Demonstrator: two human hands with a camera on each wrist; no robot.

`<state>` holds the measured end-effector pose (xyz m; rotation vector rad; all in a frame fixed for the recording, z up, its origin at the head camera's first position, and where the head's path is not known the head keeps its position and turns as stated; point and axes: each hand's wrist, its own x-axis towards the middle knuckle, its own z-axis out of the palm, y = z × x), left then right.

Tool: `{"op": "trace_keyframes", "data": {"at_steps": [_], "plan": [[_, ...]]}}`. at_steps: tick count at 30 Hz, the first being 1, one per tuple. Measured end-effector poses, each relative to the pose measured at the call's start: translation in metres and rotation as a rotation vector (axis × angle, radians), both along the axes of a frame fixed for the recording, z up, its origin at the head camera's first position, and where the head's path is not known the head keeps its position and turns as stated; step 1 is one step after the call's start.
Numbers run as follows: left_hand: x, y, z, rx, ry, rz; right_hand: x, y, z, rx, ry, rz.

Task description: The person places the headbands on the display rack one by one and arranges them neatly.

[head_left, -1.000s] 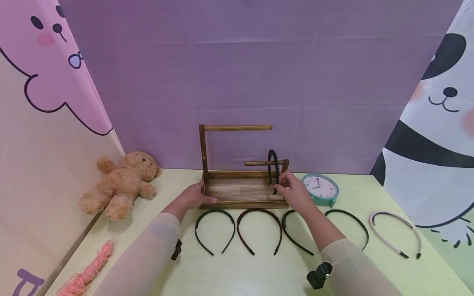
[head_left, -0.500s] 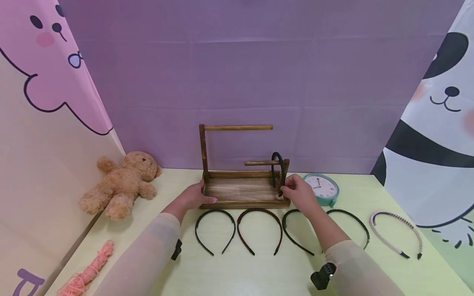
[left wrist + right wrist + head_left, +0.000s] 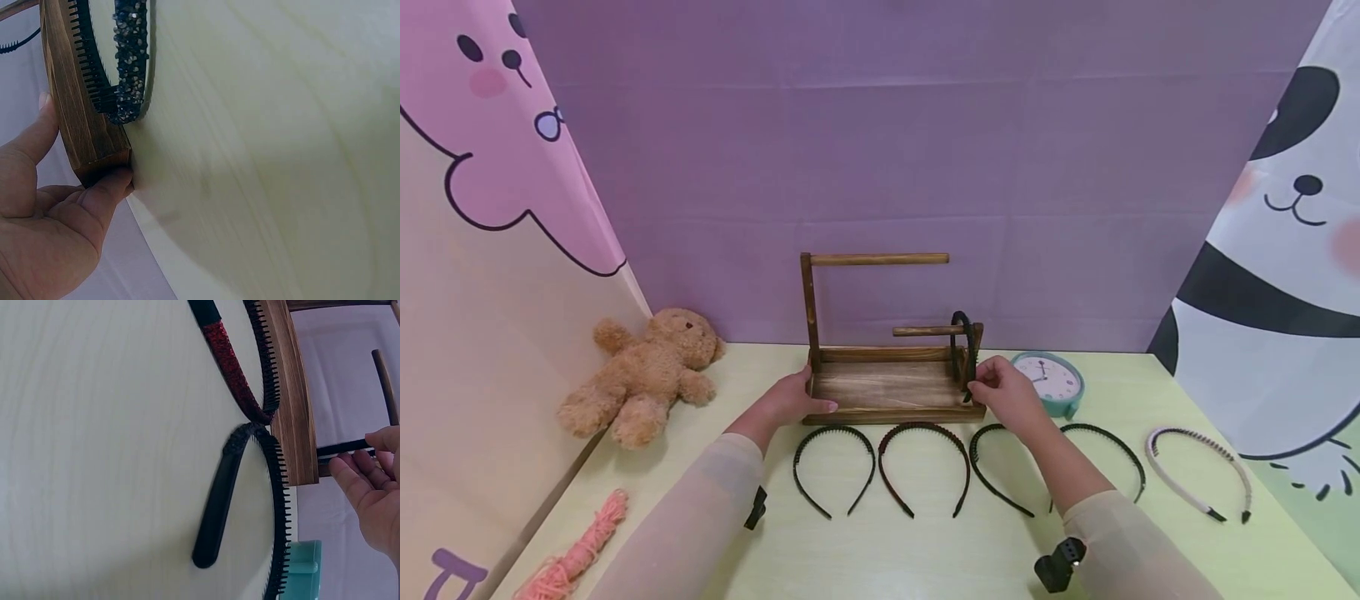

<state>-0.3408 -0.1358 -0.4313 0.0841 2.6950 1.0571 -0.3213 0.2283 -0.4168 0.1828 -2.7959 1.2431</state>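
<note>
My left hand (image 3: 790,398) grips the left end of a dark wooden rack (image 3: 887,415) with a tray base and two horizontal bars. In the left wrist view, the thumb and fingers hold the rack's corner. A black toothed headband (image 3: 973,352) hangs over the lower bar, close to its right post. My right hand (image 3: 1006,395) pinches the near end of that headband between thumb and fingers. In front of the rack lie more headbands: a black one (image 3: 835,429), a dark red one (image 3: 923,426), two more black ones, partly behind my right arm, and a white one (image 3: 1247,492).
A teal clock (image 3: 1048,380) stands just right of the rack. At the left are a brown teddy bear (image 3: 655,379) and a bundle of pink cord (image 3: 587,537). A purple cloth (image 3: 880,167) hangs behind the table (image 3: 880,558).
My right hand has moved slightly right, sliding the hanging black headband along the lower bar toward its post. My left hand has kept its grip on the rack. The view has shifted slightly.
</note>
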Motion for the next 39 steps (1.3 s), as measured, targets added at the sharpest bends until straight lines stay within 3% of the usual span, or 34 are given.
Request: {"op": "trace_keyframes", "data": {"at_steps": [11, 17, 25, 32, 39], "plan": [[-0.002, 0.0, -0.002, 0.015, -0.007, 0.003, 0.004, 0.015, 0.009, 0.012, 0.01, 0.07], [-0.002, 0.0, -0.001, 0.012, -0.01, -0.002, 0.011, 0.037, 0.02, 0.076, 0.04, 0.094], [-0.002, -0.001, -0.003, 0.021, -0.006, -0.003, 0.024, 0.086, 0.035, 0.194, 0.029, 0.028], [-0.003, -0.002, -0.003, 0.026, -0.012, -0.004, 0.035, 0.136, 0.034, 0.243, -0.082, -0.038], [-0.001, -0.002, -0.002, 0.026, -0.007, -0.01, 0.046, 0.188, 0.028, 0.447, -0.239, -0.119]]}}
